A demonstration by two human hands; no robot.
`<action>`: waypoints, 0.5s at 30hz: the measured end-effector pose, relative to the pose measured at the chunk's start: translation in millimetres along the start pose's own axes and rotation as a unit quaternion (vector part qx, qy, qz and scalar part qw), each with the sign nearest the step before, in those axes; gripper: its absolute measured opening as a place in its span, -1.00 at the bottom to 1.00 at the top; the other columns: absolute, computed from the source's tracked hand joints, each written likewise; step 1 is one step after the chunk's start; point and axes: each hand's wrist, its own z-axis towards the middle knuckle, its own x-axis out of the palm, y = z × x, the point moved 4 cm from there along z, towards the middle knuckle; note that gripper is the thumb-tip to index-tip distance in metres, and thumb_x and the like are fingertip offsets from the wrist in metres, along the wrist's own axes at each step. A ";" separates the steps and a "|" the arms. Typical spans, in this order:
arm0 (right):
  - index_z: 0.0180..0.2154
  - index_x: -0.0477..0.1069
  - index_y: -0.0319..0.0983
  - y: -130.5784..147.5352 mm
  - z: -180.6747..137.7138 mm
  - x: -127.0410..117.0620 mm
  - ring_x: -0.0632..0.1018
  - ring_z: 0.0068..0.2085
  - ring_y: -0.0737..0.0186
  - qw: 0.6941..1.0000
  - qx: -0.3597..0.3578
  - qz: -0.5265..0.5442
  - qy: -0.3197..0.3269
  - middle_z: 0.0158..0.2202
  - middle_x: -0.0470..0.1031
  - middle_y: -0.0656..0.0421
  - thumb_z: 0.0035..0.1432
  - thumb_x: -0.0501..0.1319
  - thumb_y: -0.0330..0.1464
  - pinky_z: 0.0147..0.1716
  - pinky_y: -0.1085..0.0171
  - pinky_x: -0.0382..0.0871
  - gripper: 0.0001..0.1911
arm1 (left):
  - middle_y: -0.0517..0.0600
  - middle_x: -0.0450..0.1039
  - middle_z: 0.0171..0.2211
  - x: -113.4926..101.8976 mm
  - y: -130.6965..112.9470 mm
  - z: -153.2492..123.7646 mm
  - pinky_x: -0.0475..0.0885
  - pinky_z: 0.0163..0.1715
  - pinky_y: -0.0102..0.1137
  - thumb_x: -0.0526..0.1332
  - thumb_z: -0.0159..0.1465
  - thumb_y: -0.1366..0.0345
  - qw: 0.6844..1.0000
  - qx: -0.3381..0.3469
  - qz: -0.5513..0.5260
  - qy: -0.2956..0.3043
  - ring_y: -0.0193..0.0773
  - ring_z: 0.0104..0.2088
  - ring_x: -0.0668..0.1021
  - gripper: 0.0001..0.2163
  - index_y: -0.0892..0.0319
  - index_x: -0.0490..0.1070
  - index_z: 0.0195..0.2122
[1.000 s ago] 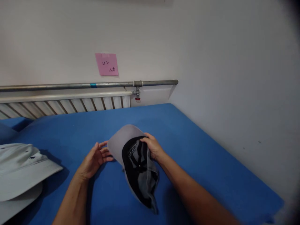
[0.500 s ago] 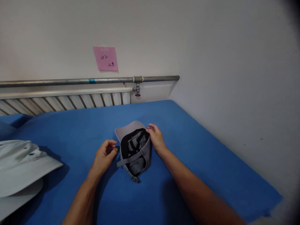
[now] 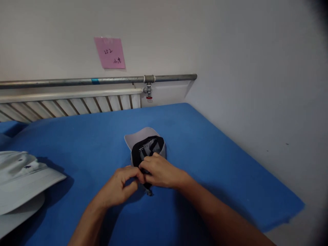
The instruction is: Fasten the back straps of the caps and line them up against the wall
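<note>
Two bare forearms reaching in from the near edge, converging over the blue cloth surface [image 3: 217, 147], matte and slightly napped. Left hand [image 3: 119, 187] palm down, fingers curled inward, thumb and fingertips pinched at the back edge of the grey cap [image 3: 147, 145]. Right hand [image 3: 161, 172] laid over the same rear edge, knuckles up, fingers bent and closed on the cap's soft fabric, its fingertips meeting those of the left. Exactly which part of the cap pinched between them: hidden under the fingers, cannot tell.

Cap resting upside down on the cloth, near its middle, touching both hands on its near side. Floppy grey crown, dark lining showing inside, stiff pale curved brim pointing away. A frayed dark end poking out just below the hands.

Well to the left of the cap, at the frame's edge, pale wide-brimmed hats [image 3: 23, 184], smooth cotton, stacked one on another.

Beyond the cap, past the cloth's far edge, a white ribbed radiator [image 3: 71, 106], then a dull metal pipe [image 3: 102, 81] running level above it, a small valve [image 3: 149, 93] with a red tip at its joint. Above the pipe, on the plain wall, a pink square note [image 3: 109, 53] with dark handwriting.
</note>
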 end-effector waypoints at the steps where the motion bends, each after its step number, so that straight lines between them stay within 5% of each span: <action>1: -0.25 0.46 -0.28 -4.3 -0.9 -1.5 0.42 -0.34 0.27 1.000 0.017 0.004 0.006 -0.33 0.46 0.13 0.15 0.18 -0.38 -0.23 0.22 0.20 -0.86 | -0.01 0.54 -0.42 2.4 -1.9 0.4 0.34 -0.30 -0.36 0.15 0.11 0.51 1.000 0.004 0.016 0.012 -0.19 -0.37 0.52 -0.80 0.14 0.54 -0.37; 6: -0.36 0.46 -0.26 -33.3 -3.7 -13.7 0.42 -0.33 0.31 0.982 0.136 0.121 -0.053 -0.38 0.44 0.18 0.08 0.15 -0.48 -0.30 0.31 0.22 -0.88 | 0.00 0.52 -0.25 19.7 -9.7 2.2 0.32 -0.14 -0.21 0.17 0.14 0.45 0.984 0.048 0.160 0.058 -0.13 -0.22 0.47 -0.77 0.13 0.47 -0.19; 11: -0.43 0.34 -0.22 -57.0 -7.0 -20.8 0.35 -0.51 0.40 0.865 0.233 0.404 -0.187 -0.54 0.33 0.30 0.03 0.16 -0.41 -0.48 0.36 0.21 -0.98 | 0.07 0.48 -0.09 28.2 0.6 6.0 0.27 -0.03 -0.09 0.22 0.14 0.41 0.969 0.045 0.243 0.026 -0.04 -0.09 0.42 -0.62 0.13 0.36 0.01; 15: -0.33 0.40 -0.22 -52.8 -7.0 -26.3 0.28 -0.61 0.48 0.806 0.207 0.504 -0.231 -0.54 0.33 0.33 0.00 0.18 -0.38 -0.59 0.40 0.14 -0.88 | 0.02 0.46 -0.36 26.3 8.9 8.3 0.27 -0.17 -0.13 0.20 0.16 0.43 0.954 0.025 0.294 0.043 -0.08 -0.26 0.44 -0.89 0.16 0.46 -0.28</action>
